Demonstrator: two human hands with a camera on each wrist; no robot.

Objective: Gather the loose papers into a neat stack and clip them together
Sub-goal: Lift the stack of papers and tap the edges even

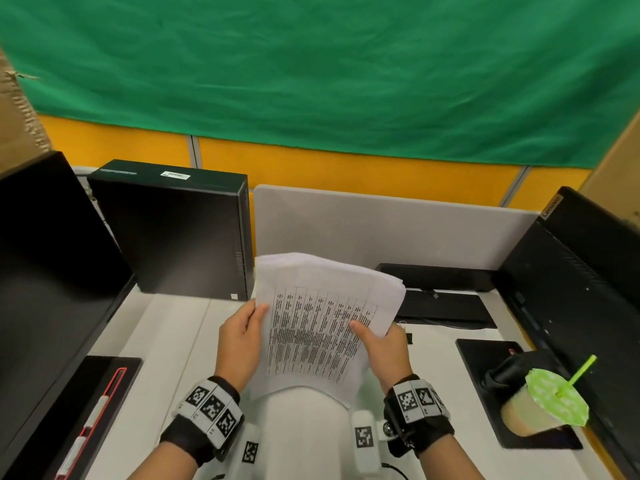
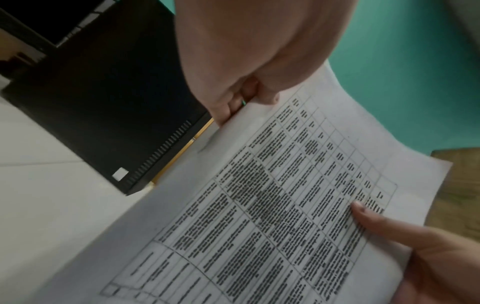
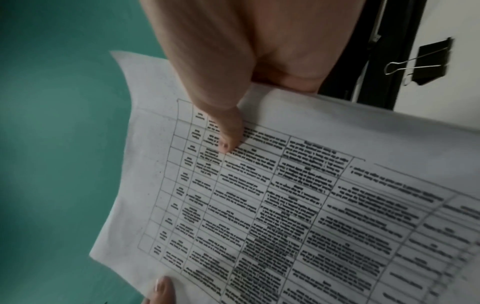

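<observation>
nearest the person, the left hand (image 1: 239, 344) and the right hand (image 1: 382, 348) hold the papers (image 1: 322, 323) up above the desk (image 1: 166, 341), off its surface, roughly over the middle of the near edge. each hand pinches a side edge of the bundle, thumb on the printed table of the top sheet and fingers behind; the left wrist view shows the left fingers curled at the sheet's edge, and the right wrist view shows the right thumb (image 3: 228, 133) pressed flat on the print. the sheets are gathered but not squared: at the far top edge the corners fan out and several layers show stepped. so the step in hand seems to be the gathering and truing-up, with clipping not yet begun. just beyond the right hand, on the desk toward its right side, lies a black binder clip (image 3: 431, 63), untouched, with its wire handles folded; it sits near a black keyboard (image 1: 446, 306). further right stands a drink cup with a green lid and straw (image 1: 540, 403) on a dark mat. at the far left corner stands a black computer case (image 1: 173, 230). the next move likely calls for tapping the sheets' edges on the desk until they line up, then keeping one hand clamped on the stack while the other reaches for the clip.
</observation>
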